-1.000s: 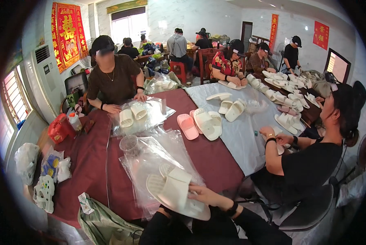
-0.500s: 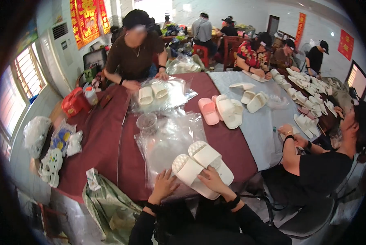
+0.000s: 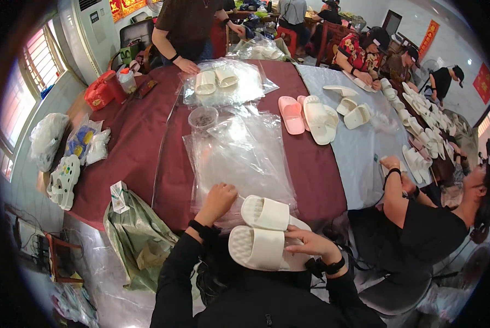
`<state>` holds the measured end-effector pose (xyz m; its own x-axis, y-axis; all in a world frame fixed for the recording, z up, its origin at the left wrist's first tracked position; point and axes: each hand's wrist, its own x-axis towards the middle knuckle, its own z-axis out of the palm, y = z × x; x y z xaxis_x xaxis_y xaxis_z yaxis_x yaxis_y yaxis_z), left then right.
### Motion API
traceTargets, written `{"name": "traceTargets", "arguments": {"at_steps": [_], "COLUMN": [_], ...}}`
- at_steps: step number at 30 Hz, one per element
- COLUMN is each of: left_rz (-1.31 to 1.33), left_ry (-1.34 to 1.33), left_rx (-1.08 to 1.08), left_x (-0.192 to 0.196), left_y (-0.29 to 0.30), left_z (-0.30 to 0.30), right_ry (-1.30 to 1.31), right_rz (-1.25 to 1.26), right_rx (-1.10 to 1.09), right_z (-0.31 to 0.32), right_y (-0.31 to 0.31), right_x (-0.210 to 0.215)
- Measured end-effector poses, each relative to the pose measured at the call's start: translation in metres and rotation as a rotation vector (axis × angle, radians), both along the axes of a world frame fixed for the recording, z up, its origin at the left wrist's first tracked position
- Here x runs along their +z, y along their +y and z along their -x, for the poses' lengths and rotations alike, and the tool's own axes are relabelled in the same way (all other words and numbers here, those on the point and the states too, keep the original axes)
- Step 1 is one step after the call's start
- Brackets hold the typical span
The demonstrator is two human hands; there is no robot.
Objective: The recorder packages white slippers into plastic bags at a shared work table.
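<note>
A pair of white slide slippers (image 3: 267, 214) is in my right hand (image 3: 314, 244), held at the table's near edge. My fingers close over the slippers' open ends, and the toe straps point left. My left hand (image 3: 219, 201) is closed at the lower left of a stack of clear plastic bags (image 3: 239, 153), its thumb and fingertips pinched on the top bag's film. Just beyond the stack stands a clear round tub (image 3: 203, 118) with small dark contents.
Across the table, a person stands by white slippers (image 3: 216, 80) on more bags. Pink slippers (image 3: 292, 116) and white slippers (image 3: 321, 120) lie to the right. A red bag (image 3: 99, 92) and a white clog (image 3: 65, 182) sit left. A person (image 3: 414, 224) sits close on my right.
The slippers have come down toward me and turned so their straps point left. My left hand has gone from spread to pinched on the bag. The person opposite has reached away to the right.
</note>
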<state>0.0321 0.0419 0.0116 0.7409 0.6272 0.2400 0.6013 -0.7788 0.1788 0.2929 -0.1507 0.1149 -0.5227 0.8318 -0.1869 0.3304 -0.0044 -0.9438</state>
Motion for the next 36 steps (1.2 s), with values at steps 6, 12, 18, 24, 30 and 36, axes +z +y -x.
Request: {"name": "traceTargets", "arguments": {"at_steps": [6,12,18,24,30,36], "left_rz": [0.044,0.037,-0.079,-0.148,-0.159,0.015], "left_ry": [-0.317,-0.307,-0.394,-0.408,-0.484,-0.518], "left_rx": [0.117,0.107,0.049,-0.028,-0.057,0.073], "left_x": [0.03,0.05,0.054,0.053,0.066,0.076], "left_y": [0.003,0.003,-0.003,-0.019,-0.037,-0.046], "left_z": [-0.016,-0.021,-0.019,-0.023,-0.043,-0.05], "right_ry": [0.05,0.084,0.061,0.069,-0.022,0.025], "right_rz": [-0.005,-0.025,0.075,-0.094,-0.232,-0.265], "right_rx": [0.11,-0.053,-0.357,-0.682,-0.86,-0.944], "right_z": [0.003,0.01,0.008,0.008,0.015,0.012], "right_y": [-0.006,0.001,0.004,0.006,0.007,-0.005], "right_x": [0.013,0.014,-0.011,-0.033,-0.032,-0.044]}}
